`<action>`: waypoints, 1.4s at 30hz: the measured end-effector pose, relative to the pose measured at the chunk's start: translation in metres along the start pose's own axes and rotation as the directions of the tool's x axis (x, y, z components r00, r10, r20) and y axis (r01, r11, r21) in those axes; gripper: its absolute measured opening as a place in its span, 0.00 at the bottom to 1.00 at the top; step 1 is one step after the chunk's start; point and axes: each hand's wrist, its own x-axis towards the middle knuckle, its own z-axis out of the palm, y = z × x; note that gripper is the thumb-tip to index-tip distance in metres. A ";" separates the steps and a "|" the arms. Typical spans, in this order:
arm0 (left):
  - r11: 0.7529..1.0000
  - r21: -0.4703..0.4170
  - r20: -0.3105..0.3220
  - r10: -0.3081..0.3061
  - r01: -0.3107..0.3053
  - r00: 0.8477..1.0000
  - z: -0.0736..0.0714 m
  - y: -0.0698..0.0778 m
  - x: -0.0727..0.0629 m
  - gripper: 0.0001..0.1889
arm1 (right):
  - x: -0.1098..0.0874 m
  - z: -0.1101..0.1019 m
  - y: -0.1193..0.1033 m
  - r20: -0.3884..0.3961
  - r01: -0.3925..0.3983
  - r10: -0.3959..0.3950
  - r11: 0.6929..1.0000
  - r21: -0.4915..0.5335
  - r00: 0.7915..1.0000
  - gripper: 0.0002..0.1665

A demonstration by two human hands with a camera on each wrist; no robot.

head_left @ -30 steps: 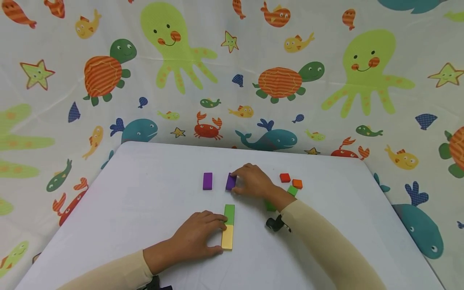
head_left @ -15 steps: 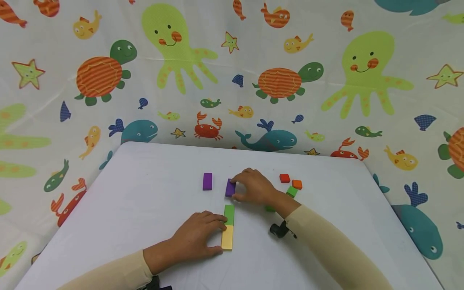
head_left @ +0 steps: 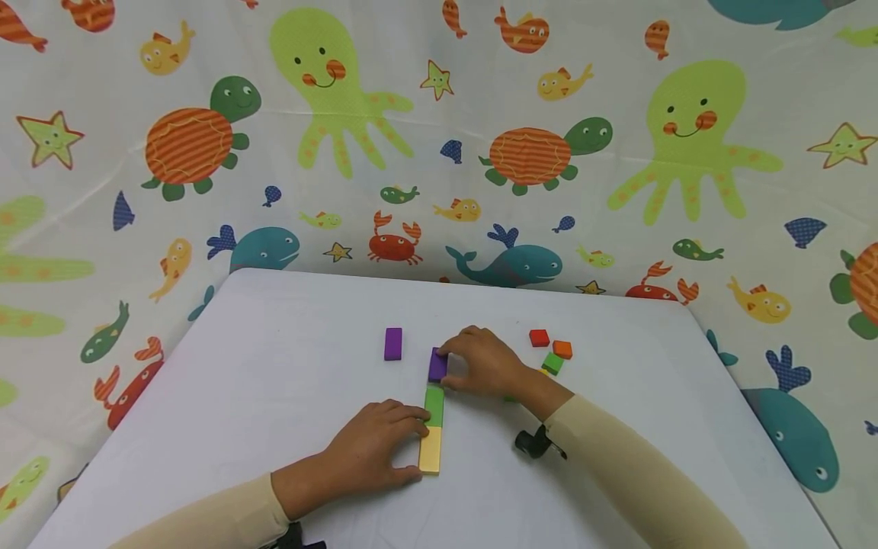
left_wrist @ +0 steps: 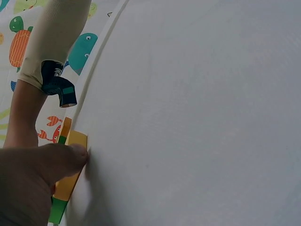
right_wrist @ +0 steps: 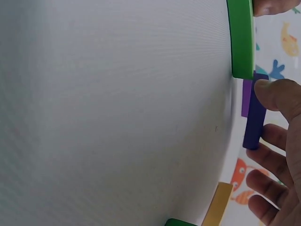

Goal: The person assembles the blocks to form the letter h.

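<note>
This looks like a screened-off tabletop corner, though whether in a home, a classroom or a studio cannot be told. Behind and beside a broad, white, round-cornered table [head_left: 315,358] hangs a white fabric curtain [head_left: 466,91] printed with cartoon sea animals (lime-green octopuses [head_left: 318,53], orange-shelled turtles [head_left: 188,145], teal whales [head_left: 517,263]), filling the background.

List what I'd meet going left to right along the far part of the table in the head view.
Lone purple block, held purple block, right hand, red block, orange block. I left out the green block near the orange one; its place is unclear.
</note>
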 end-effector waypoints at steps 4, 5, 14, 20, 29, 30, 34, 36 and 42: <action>1.000 0.002 -0.003 0.000 0.000 1.000 0.000 0.000 0.000 0.25 | -0.001 0.003 0.001 0.002 0.011 -0.011 1.000 0.002 1.000 0.31; 1.000 0.002 -0.004 0.001 -0.001 1.000 0.000 0.000 0.000 0.25 | -0.001 0.004 0.001 0.002 0.013 -0.013 1.000 0.002 1.000 0.31; 1.000 0.004 -0.021 0.010 -0.010 1.000 0.001 -0.001 0.000 0.24 | -0.002 0.003 0.000 0.031 0.032 -0.033 0.999 0.023 0.999 0.31; 1.000 -0.006 -0.021 0.012 -0.012 1.000 0.001 -0.002 0.000 0.24 | -0.002 0.003 0.000 0.056 0.030 -0.033 0.999 0.043 0.998 0.30; 1.000 -0.003 -0.026 0.014 -0.014 1.000 0.002 -0.003 -0.001 0.24 | -0.001 0.005 0.001 0.069 0.026 -0.031 0.998 0.065 0.997 0.29; 1.000 -0.004 -0.025 0.013 -0.013 1.000 0.002 -0.003 -0.001 0.24 | -0.001 0.005 0.001 0.070 0.024 -0.029 0.998 0.064 0.997 0.29; 1.000 -0.009 -0.019 0.008 -0.008 1.000 0.002 -0.003 -0.001 0.24 | 0.000 0.005 0.001 0.070 0.024 -0.029 0.997 0.070 0.997 0.29; 1.000 -0.009 -0.018 0.006 -0.006 1.000 0.001 -0.003 -0.001 0.24 | 0.000 0.005 0.001 0.069 0.031 -0.037 0.997 0.075 0.997 0.29; 1.000 -0.010 -0.017 0.007 -0.007 1.000 0.001 -0.002 -0.001 0.24 | -0.001 0.004 0.001 0.093 0.013 -0.021 0.996 0.085 0.995 0.30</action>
